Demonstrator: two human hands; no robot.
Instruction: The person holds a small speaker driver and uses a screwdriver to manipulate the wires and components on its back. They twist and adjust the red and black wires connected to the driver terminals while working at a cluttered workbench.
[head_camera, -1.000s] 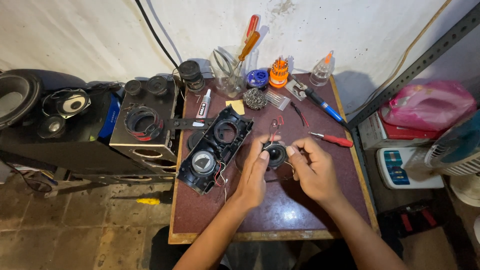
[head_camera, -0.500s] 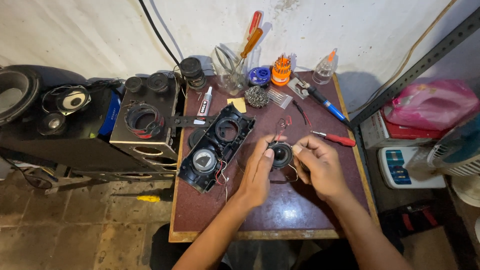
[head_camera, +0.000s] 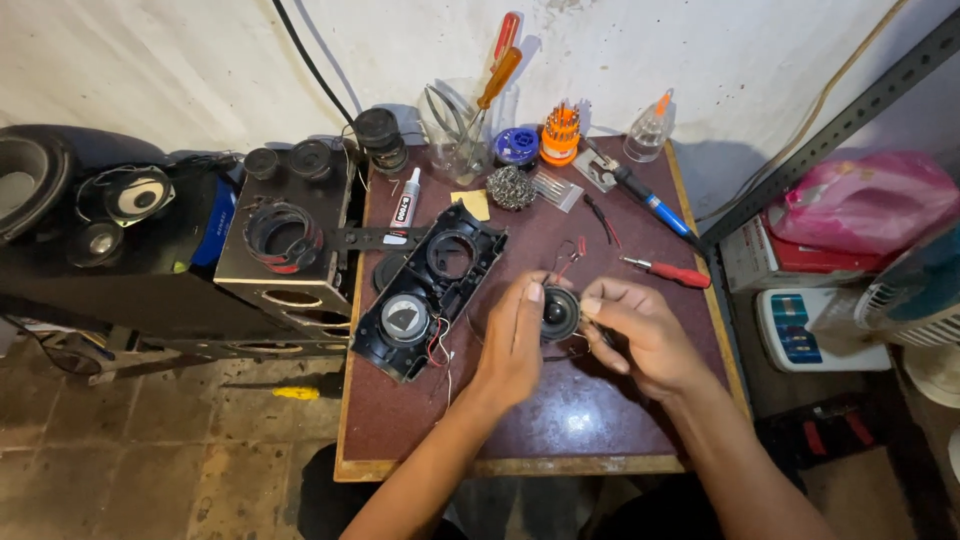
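Near edge of the maroon table (head_camera: 560, 440): both forearms come in from the near side and meet over the middle of the top.

Left hand (head_camera: 512, 345): fingers held together and curved around the left side of a small round speaker driver (head_camera: 558, 313), thumb side up. Right hand (head_camera: 640, 335): thumb and forefinger pinching the driver's right rim, other fingers curled below it. The driver sits between the two hands, held just above the table, dark cone facing up.

Risk, as a judgement: thin red and black wires (head_camera: 572, 250) trail from the far side of the driver. A twist or pull of the hands could strain them at the terminals or snap a joint. A fingertip pressed on the cone could dent it.

Just left of the hands: open black speaker housing (head_camera: 430, 290), lying at an angle, one driver seated in its near end, far opening vacant. Loose red and white leads (head_camera: 440, 345) hang off its near corner, close to the left wrist; a sweep of the arm could snag them and drag the housing.

Right of the hands: red-handled screwdriver (head_camera: 672, 272), near enough to be knocked off the table's right edge.

Farther: blue-handled soldering iron (head_camera: 648, 203), its tip pointing toward the far side. Cannot tell whether it is hot. If it is, a reach past it is a burn hazard. Steel wool pad (head_camera: 512, 187), glue tube (head_camera: 404, 208).

Far edge: orange bit set (head_camera: 560, 133), clear jar of tools (head_camera: 462, 130), small clear bottle (head_camera: 650, 130), crowded together and easy to topple on a reach.
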